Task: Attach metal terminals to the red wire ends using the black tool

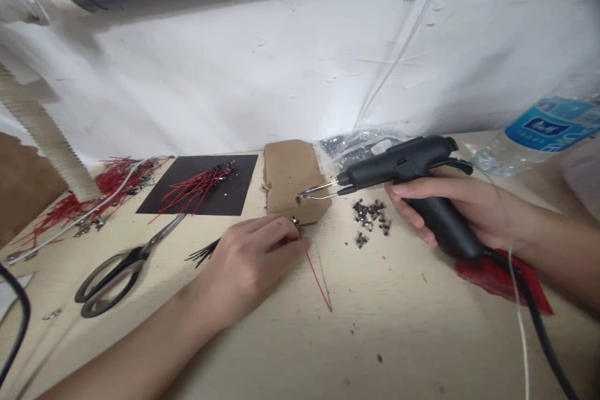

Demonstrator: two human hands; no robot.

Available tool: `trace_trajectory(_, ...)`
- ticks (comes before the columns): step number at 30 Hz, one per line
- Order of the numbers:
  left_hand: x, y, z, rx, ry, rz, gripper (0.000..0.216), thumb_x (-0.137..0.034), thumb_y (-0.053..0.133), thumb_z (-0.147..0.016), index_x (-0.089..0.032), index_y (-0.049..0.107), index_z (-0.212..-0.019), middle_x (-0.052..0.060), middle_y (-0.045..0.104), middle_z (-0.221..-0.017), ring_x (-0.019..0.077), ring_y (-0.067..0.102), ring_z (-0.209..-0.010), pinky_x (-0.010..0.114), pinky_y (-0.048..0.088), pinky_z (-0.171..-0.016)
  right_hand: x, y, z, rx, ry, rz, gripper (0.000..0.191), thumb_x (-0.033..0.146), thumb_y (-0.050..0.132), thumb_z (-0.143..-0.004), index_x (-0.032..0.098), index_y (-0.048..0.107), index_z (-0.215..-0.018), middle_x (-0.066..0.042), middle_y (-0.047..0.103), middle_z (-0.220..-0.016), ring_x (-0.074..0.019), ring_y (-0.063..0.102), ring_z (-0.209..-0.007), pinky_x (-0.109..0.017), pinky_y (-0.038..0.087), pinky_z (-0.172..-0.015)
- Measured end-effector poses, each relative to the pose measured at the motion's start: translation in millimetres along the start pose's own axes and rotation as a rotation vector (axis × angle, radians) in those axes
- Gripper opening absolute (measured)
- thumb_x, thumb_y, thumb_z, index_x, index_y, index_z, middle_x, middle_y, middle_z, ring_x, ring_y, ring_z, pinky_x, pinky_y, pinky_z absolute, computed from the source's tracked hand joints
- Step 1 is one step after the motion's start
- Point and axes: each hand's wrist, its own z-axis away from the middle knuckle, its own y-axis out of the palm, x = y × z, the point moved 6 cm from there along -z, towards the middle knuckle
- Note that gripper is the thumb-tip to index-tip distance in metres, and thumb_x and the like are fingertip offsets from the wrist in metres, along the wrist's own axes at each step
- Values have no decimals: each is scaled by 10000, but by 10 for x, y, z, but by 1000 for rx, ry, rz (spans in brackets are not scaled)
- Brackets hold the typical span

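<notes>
Pale table [403, 325] bears scissors [117, 272], cardboard [290, 178].

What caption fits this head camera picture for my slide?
Right hand holds a black soldering gun over cardboard; left hand pinches a red wire.

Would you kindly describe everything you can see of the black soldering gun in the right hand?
The soldering gun is pistol-shaped, matte black, apparently plastic. The right hand wraps its grip, with the index finger lying along the body. Its barrel lies roughly level, pointing left, and ends in thin bare metal prongs whose tip sits over the piece of cardboard; contact cannot be told. A black cable leaves the bottom of the grip toward the lower right.
</notes>
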Motion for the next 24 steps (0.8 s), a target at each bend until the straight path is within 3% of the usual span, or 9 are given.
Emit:
trace_trajectory(19,-18,-6,-9,-12,22,-40,225,-42,613,-963,-130,706,-1147,83,714,-909,176,619,-719,312,469,-605,-9,-23,9,1,6,17,364,469,847,-774,190,665,-629,-12,625,-551,-144,576,-391,-222,457,-341)
trace_trajectory(24,15,-100,-10,-152,-76,-14,207,-48,668,-930,-167,741,-1083,64,733,-922,160,671,-771,287,507,-657,-9,-4,18,3,15,0,371,462,858,-788,182,665,-639,-21,631,-555,-142,589,-418,-219,474,-369)
